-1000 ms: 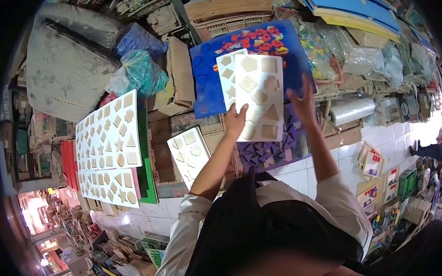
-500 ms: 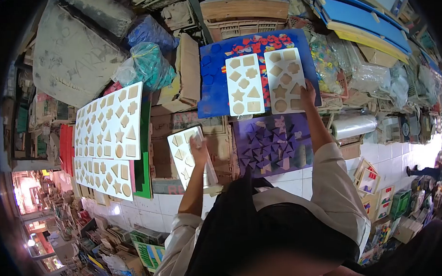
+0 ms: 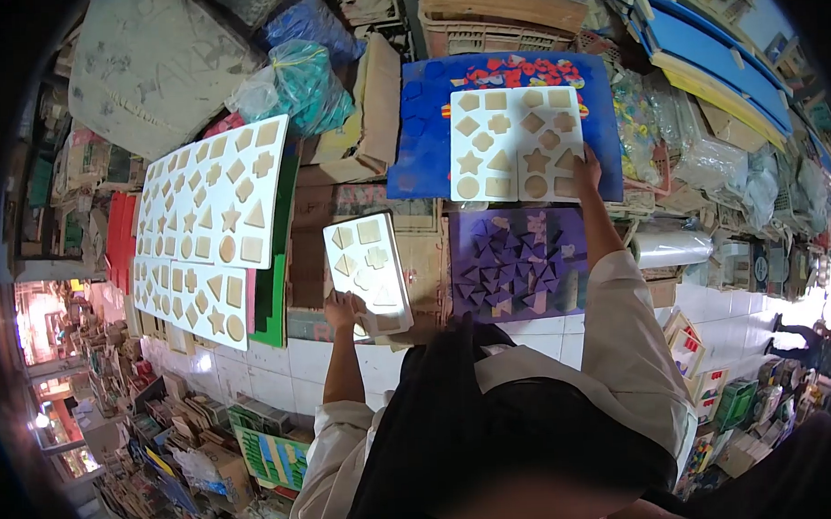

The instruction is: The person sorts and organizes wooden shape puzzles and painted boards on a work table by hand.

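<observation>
Two white boards with shape cut-outs lie side by side on a blue sheet (image 3: 412,173). My right hand (image 3: 587,173) grips the lower right edge of the right white board (image 3: 549,168), which touches the left white board (image 3: 485,173). My left hand (image 3: 343,310) holds the lower left edge of a small stack of white boards (image 3: 390,275) on the cardboard. A purple sheet (image 3: 572,295) strewn with dark triangular pieces lies below the blue one. Red and blue pieces (image 3: 519,71) are spread above the two boards.
At the left, more white cut-out boards (image 3: 207,198) overlap, with green sheets (image 3: 275,296) and red sheets (image 3: 120,242) beside them. Teal (image 3: 301,85) and blue plastic bags (image 3: 311,30) stand behind. A clear roll (image 3: 671,249) is at the right. A person (image 3: 798,342) is at the far right.
The right white board has moved left against its neighbour. My left hand has shifted down and left, from the top of the stack to its lower left edge. The view has shifted slightly.
</observation>
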A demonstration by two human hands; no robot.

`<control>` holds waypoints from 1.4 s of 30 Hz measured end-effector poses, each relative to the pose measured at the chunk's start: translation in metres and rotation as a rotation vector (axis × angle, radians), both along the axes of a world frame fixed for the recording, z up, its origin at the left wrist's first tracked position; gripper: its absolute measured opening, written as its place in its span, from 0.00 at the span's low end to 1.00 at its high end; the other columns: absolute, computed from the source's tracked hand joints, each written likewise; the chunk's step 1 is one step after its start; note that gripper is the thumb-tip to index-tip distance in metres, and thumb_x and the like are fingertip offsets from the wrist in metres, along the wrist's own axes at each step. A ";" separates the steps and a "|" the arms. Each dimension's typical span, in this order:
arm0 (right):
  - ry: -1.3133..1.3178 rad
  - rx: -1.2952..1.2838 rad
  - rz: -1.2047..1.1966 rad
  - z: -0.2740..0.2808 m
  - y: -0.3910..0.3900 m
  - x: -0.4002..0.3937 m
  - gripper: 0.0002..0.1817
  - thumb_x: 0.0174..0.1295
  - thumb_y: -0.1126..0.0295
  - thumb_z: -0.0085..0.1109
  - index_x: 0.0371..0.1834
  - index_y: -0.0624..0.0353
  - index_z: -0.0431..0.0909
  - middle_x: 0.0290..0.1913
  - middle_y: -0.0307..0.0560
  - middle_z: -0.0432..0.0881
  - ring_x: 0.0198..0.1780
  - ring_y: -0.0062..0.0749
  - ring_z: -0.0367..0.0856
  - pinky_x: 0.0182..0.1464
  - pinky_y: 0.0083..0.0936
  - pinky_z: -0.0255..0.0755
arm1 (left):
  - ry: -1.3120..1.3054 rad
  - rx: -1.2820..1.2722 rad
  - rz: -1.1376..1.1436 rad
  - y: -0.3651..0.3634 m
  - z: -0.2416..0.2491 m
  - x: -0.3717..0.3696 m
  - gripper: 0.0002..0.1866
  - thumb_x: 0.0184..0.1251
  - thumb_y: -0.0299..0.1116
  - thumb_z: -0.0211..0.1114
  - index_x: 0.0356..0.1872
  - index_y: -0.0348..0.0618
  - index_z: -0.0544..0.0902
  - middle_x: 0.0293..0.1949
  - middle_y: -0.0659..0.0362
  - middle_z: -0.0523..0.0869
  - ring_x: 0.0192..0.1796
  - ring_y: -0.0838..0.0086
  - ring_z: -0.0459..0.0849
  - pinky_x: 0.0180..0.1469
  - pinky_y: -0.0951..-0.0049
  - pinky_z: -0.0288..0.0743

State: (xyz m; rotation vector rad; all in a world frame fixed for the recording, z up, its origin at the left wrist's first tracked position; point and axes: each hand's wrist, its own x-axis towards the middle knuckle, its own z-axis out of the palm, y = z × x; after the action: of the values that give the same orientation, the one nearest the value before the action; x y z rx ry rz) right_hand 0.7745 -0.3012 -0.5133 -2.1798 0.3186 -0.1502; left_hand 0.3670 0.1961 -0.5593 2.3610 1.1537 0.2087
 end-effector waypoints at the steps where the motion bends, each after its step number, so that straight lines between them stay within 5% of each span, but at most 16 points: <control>1: 0.082 -0.149 -0.016 -0.014 -0.011 0.012 0.26 0.52 0.67 0.56 0.58 0.48 0.69 0.51 0.53 0.74 0.51 0.47 0.73 0.52 0.37 0.67 | 0.026 0.048 -0.078 0.000 0.001 0.003 0.23 0.48 0.38 0.67 0.45 0.38 0.76 0.38 0.48 0.78 0.43 0.56 0.77 0.46 0.63 0.71; 4: 0.197 -0.574 -0.100 0.011 0.018 -0.002 0.29 0.52 0.60 0.57 0.60 0.44 0.65 0.57 0.49 0.65 0.57 0.51 0.65 0.54 0.47 0.63 | 0.116 -0.079 -0.085 0.015 0.004 0.001 0.13 0.47 0.34 0.69 0.33 0.39 0.82 0.27 0.54 0.82 0.33 0.62 0.81 0.36 0.68 0.73; 14: -0.109 -0.111 0.555 0.016 0.149 -0.139 0.30 0.45 0.66 0.64 0.56 0.53 0.67 0.55 0.54 0.68 0.56 0.52 0.65 0.57 0.43 0.61 | -0.424 -0.637 0.066 0.018 0.023 0.001 0.07 0.55 0.29 0.65 0.28 0.38 0.77 0.21 0.63 0.79 0.24 0.82 0.75 0.27 0.79 0.69; 16: -0.346 -0.252 0.612 0.019 0.180 -0.178 0.32 0.45 0.67 0.64 0.58 0.53 0.65 0.57 0.54 0.65 0.56 0.53 0.65 0.57 0.43 0.60 | -0.708 -0.643 0.021 0.005 0.044 0.011 0.06 0.58 0.28 0.62 0.32 0.38 0.74 0.20 0.65 0.77 0.24 0.83 0.74 0.26 0.80 0.68; 21: -0.540 -0.485 0.997 0.166 0.230 -0.216 0.35 0.42 0.64 0.64 0.59 0.51 0.65 0.61 0.53 0.62 0.63 0.46 0.59 0.63 0.47 0.50 | -0.312 -0.162 -0.511 -0.036 0.152 0.043 0.10 0.57 0.25 0.58 0.41 0.40 0.76 0.25 0.50 0.82 0.25 0.61 0.81 0.29 0.67 0.73; 24: -0.689 -0.664 1.281 0.149 0.229 -0.225 0.25 0.46 0.67 0.59 0.52 0.51 0.71 0.56 0.49 0.70 0.59 0.37 0.67 0.60 0.45 0.55 | -0.270 0.070 -0.947 -0.070 0.196 0.066 0.10 0.56 0.26 0.59 0.40 0.40 0.76 0.23 0.52 0.82 0.25 0.63 0.81 0.30 0.69 0.73; 26: -0.735 -0.510 1.318 0.156 0.207 -0.218 0.16 0.50 0.71 0.53 0.44 0.51 0.75 0.45 0.46 0.77 0.48 0.35 0.77 0.50 0.37 0.69 | -0.277 0.012 -1.007 -0.093 0.229 0.076 0.09 0.55 0.27 0.60 0.39 0.40 0.77 0.28 0.52 0.82 0.31 0.61 0.81 0.35 0.68 0.73; 28: -0.186 -0.620 1.268 0.194 0.172 -0.213 0.12 0.51 0.74 0.50 0.39 0.52 0.76 0.35 0.45 0.79 0.35 0.38 0.81 0.35 0.32 0.74 | -0.705 0.205 -0.773 -0.103 0.236 0.086 0.11 0.55 0.27 0.60 0.41 0.39 0.77 0.38 0.51 0.81 0.43 0.58 0.78 0.44 0.64 0.70; 30: -0.231 -0.639 1.064 0.173 0.150 -0.211 0.12 0.51 0.75 0.49 0.40 0.53 0.75 0.28 0.47 0.78 0.29 0.40 0.80 0.27 0.35 0.73 | -0.833 -0.094 -0.532 -0.101 0.228 0.098 0.27 0.56 0.26 0.58 0.58 0.32 0.63 0.60 0.45 0.65 0.64 0.55 0.61 0.64 0.64 0.53; 32: -0.435 -0.407 0.579 0.181 0.135 -0.225 0.13 0.51 0.73 0.51 0.41 0.53 0.74 0.24 0.46 0.78 0.27 0.40 0.80 0.27 0.33 0.73 | -0.969 -0.119 -0.410 -0.115 0.225 0.112 0.36 0.57 0.35 0.59 0.64 0.33 0.53 0.67 0.45 0.51 0.70 0.55 0.46 0.68 0.57 0.36; 34: -0.637 -0.487 0.566 0.183 0.132 -0.239 0.14 0.51 0.73 0.51 0.42 0.52 0.73 0.24 0.45 0.78 0.26 0.39 0.79 0.26 0.31 0.73 | -0.797 0.094 -0.550 -0.141 0.222 0.127 0.44 0.55 0.49 0.59 0.66 0.35 0.49 0.69 0.45 0.44 0.71 0.55 0.38 0.65 0.46 0.22; 36: -0.271 -0.500 0.916 0.205 0.123 -0.248 0.14 0.51 0.74 0.51 0.43 0.51 0.74 0.29 0.43 0.79 0.29 0.37 0.80 0.28 0.30 0.74 | -0.575 0.358 -0.694 -0.171 0.244 0.138 0.54 0.43 0.72 0.54 0.65 0.41 0.57 0.70 0.48 0.42 0.72 0.57 0.37 0.62 0.40 0.18; 38: -0.310 -0.325 0.846 0.202 0.105 -0.234 0.14 0.50 0.73 0.52 0.42 0.51 0.75 0.32 0.43 0.79 0.33 0.35 0.80 0.27 0.32 0.73 | -0.384 0.562 -0.929 -0.191 0.283 0.144 0.39 0.48 0.66 0.58 0.54 0.45 0.73 0.61 0.47 0.67 0.66 0.56 0.60 0.62 0.39 0.22; 39: -0.214 -0.488 0.894 0.220 0.094 -0.227 0.15 0.50 0.73 0.53 0.43 0.50 0.75 0.35 0.42 0.80 0.38 0.36 0.79 0.35 0.35 0.72 | -0.390 0.562 -0.939 -0.192 0.282 0.149 0.39 0.48 0.66 0.58 0.54 0.45 0.73 0.61 0.47 0.67 0.66 0.56 0.60 0.62 0.39 0.22; 41: -0.100 -0.651 0.930 0.229 0.075 -0.217 0.15 0.51 0.72 0.53 0.44 0.49 0.76 0.38 0.42 0.80 0.44 0.36 0.78 0.43 0.37 0.72 | 0.185 0.241 -1.175 -0.195 0.272 0.157 0.21 0.56 0.51 0.61 0.42 0.45 0.81 0.42 0.48 0.82 0.47 0.56 0.79 0.63 0.47 0.47; 42: -0.370 -0.747 0.755 0.227 0.066 -0.211 0.18 0.51 0.69 0.55 0.49 0.49 0.73 0.45 0.46 0.77 0.51 0.40 0.73 0.51 0.41 0.64 | 0.182 0.240 -1.183 -0.202 0.265 0.162 0.21 0.56 0.51 0.61 0.42 0.45 0.81 0.42 0.48 0.82 0.47 0.56 0.79 0.63 0.47 0.47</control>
State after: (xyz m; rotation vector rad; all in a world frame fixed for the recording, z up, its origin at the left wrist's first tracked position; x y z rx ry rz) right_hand 0.5638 -0.2354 -0.2858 -2.7606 -0.8999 -0.2657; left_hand 0.5291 -0.0055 -0.2945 2.8762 -0.3564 -0.3008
